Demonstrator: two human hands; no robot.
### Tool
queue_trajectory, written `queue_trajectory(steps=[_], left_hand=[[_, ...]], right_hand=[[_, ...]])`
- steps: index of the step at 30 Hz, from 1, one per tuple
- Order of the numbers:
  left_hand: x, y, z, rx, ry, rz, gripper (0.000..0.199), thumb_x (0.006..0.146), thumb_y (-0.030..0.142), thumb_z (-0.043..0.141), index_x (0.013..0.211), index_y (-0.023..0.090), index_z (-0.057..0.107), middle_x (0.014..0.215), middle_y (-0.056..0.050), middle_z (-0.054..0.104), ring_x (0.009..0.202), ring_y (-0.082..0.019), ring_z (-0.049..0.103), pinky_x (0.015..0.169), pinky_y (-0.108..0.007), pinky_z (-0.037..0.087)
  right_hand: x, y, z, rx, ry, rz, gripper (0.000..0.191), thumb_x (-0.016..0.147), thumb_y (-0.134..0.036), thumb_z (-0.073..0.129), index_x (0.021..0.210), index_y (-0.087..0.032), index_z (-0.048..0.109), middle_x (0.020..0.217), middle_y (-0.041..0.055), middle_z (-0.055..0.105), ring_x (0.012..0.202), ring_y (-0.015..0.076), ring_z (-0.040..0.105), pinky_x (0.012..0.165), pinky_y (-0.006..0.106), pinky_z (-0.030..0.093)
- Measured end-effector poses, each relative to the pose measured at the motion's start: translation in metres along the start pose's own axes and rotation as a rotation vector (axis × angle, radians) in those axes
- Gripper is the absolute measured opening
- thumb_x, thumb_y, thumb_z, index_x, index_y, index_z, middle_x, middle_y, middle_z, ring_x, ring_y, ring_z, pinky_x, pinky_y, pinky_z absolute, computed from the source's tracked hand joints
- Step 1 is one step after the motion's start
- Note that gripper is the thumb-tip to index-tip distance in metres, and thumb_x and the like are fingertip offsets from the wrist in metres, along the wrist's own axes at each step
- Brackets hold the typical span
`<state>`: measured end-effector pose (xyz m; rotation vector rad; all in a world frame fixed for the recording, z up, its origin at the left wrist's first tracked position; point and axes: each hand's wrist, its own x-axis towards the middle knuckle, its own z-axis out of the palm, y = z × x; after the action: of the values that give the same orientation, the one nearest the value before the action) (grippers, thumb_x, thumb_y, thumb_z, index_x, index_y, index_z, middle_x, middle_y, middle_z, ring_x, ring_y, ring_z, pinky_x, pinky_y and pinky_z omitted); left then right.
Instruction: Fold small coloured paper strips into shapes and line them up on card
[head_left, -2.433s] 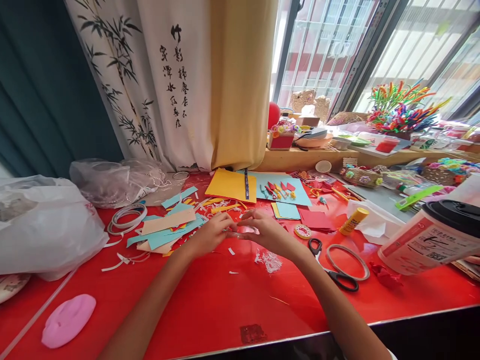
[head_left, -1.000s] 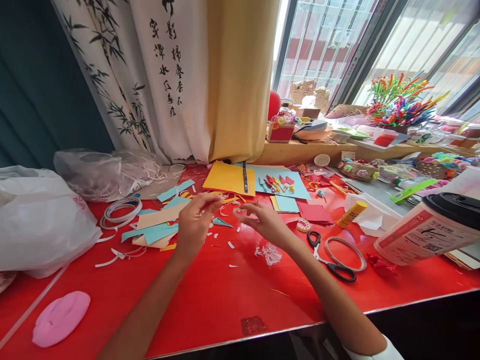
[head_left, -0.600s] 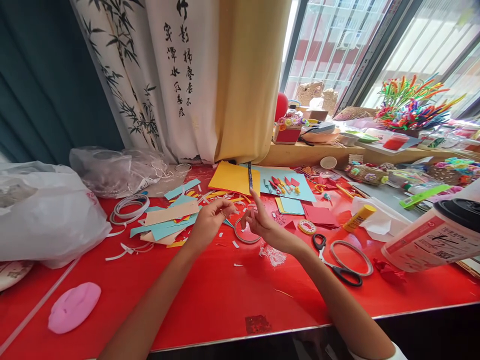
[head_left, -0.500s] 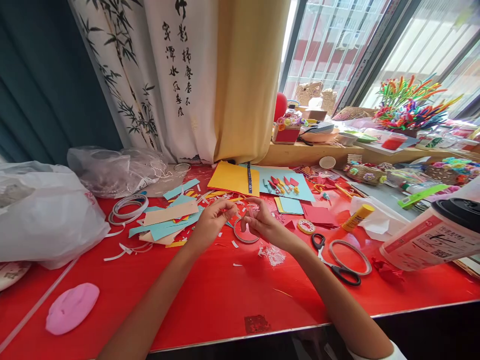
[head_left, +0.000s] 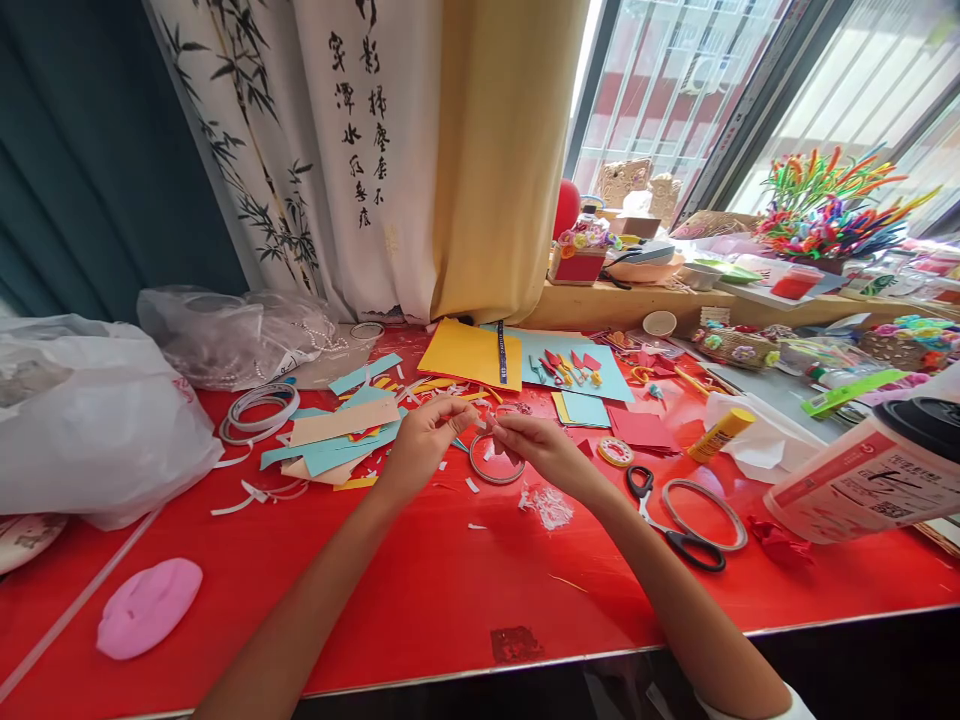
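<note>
Along the left edge of the red counter point(head_left: 405, 620), a bulging white plastic bag point(head_left: 112, 440) was set down; something greyish could be made out through its upper side, though its kind could not be told. Just behind it, strings of beads point(head_left: 322, 340) were seen in a clear bag point(head_left: 202, 345). Near the right edge, a large cup point(head_left: 855, 480) was closed by a black lid point(head_left: 926, 425), and its contents were hidden. Beyond the far edge, on the windowsill point(head_left: 555, 300), bright fuzzy stems point(head_left: 832, 225) were bunched upright in a dark pot point(head_left: 825, 264).

Over the middle of the counter, the left hand point(head_left: 424, 445) and the right hand point(head_left: 551, 460) were held close together, tips toward each other. The left fingers were pinched, and a tiny pale scrap point(head_left: 480, 422) was grasped at their tips, too small for its long axis to be told. The right fingers were drawn in beside it; whether anything was gripped by them could not be told.

Just below these fingertips, a thin ring point(head_left: 496, 481) was laid flat on the counter, its opening faced upward and its far side partly covered by the right hand; being round, no long axis was shown. Toward the right edge, scissors point(head_left: 696, 550) were left with handles spread, just beside a larger ring point(head_left: 742, 528). Toward the left edge, cut paper strips point(head_left: 345, 425) were heaped beside white tape rolls point(head_left: 247, 434).
</note>
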<state>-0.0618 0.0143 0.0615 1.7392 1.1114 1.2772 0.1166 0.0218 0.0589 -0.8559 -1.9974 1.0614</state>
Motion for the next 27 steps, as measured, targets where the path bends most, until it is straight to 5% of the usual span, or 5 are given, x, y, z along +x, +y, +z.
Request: queue_trajectory(steps=[19, 27], left_hand=[[-0.0036, 0.0034, 0.0052, 0.037, -0.016, 0.045, 0.019, 0.081, 0.031, 0.052, 0.077, 0.019, 0.065, 0.086, -0.002, 0.061, 0.083, -0.015, 0.055, 0.075, -0.023, 0.041], [-0.0075, 0.0081, 0.0092, 0.126, 0.043, 0.133, 0.018, 0.08, 0.03, 0.052, 0.077, 0.02, 0.067, 0.083, -0.002, 0.063, 0.081, -0.016, 0.056, 0.074, -0.026, 0.042]], right_hand=[[-0.004, -0.0061, -0.0004, -0.068, -0.098, 0.009, 0.027, 0.09, -0.036, 0.035, 0.09, -0.018, 0.055, 0.063, -0.0019, 0.042, 0.056, 0.0091, 0.035, 0.052, 0.023, 0.029], [-0.0038, -0.0058, 0.0018, -0.068, -0.02, 0.049, 0.034, 0.088, -0.04, 0.036, 0.093, -0.016, 0.06, 0.061, -0.0009, 0.045, 0.055, 0.0092, 0.038, 0.05, 0.022, 0.031]])
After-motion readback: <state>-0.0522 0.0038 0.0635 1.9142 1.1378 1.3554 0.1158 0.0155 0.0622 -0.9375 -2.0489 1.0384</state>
